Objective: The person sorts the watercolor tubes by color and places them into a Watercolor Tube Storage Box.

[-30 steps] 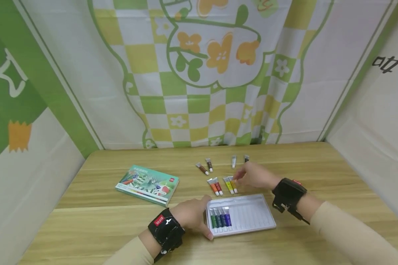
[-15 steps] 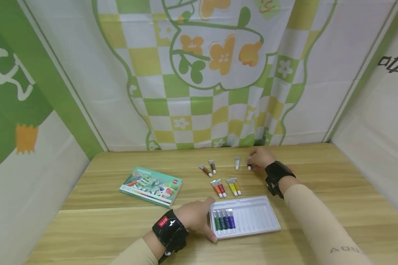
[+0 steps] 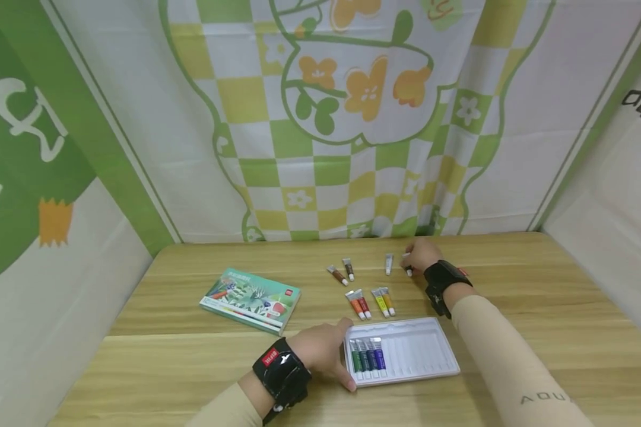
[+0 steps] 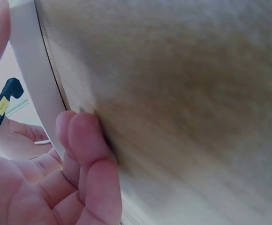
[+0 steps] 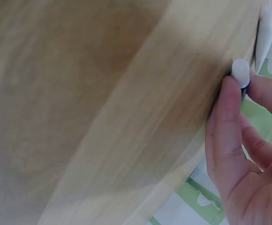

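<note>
At the back right of the table, my right hand (image 3: 424, 256) pinches a small black paint tube (image 3: 409, 271) between thumb and fingertips. Its white cap (image 5: 240, 71) sticks out past the fingers in the right wrist view, while the hand covers much of its body. My left hand (image 3: 320, 350) grips the left end of a white plastic tray (image 3: 422, 350), thumb at the front corner and a finger at the back one. Several green to violet tubes (image 3: 368, 359) lie side by side in the tray's left grooves. A white tube (image 3: 389, 264) lies left of my right hand.
Behind the tray lie an orange and a red tube (image 3: 359, 304) and two yellowish tubes (image 3: 383, 302). Two brown tubes (image 3: 342, 271) lie further back. A teal paint box (image 3: 251, 299) rests at the left. A patterned curtain (image 3: 342, 196) hangs at the table's back edge.
My right hand has moved back and right from beside the yellow tubes to the black tube, and now pinches it. My left hand stays on the tray. The head view has shifted slightly.
</note>
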A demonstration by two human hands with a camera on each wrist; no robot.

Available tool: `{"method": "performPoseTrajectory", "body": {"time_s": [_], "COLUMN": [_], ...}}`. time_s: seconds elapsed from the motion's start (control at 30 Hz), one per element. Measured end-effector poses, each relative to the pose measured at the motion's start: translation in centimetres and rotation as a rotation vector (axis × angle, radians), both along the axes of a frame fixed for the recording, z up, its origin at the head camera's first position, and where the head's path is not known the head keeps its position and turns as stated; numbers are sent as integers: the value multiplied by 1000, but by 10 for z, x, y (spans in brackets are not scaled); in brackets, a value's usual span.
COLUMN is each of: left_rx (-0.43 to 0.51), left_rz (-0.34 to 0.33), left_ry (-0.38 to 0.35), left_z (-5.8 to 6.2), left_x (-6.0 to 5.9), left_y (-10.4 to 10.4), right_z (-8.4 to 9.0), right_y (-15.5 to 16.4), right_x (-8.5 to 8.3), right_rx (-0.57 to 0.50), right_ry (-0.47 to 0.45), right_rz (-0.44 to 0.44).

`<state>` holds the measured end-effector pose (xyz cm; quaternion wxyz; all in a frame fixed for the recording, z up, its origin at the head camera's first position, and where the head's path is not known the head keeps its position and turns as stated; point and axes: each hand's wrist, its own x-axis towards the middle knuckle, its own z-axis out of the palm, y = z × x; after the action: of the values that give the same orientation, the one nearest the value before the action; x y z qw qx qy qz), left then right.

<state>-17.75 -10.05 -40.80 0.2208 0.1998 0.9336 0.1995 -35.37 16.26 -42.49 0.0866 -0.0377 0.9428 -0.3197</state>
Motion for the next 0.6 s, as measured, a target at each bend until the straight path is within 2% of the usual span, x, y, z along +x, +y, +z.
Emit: {"method": "performPoseTrajectory", "body": {"time_s": [0.3, 0.6], "left_rx": [8, 1], "left_rz": [9, -11], "left_ry": [-11, -4], "left_z": [0, 5], "left_x": [1, 2], "left_y": [-2, -1], "right_z": [1, 6], "right_y": [1, 11], "right_x": [10, 23], "right_rx": [-146, -315], "right_ry": [-20, -116], "right_rz": [-1, 28]}}
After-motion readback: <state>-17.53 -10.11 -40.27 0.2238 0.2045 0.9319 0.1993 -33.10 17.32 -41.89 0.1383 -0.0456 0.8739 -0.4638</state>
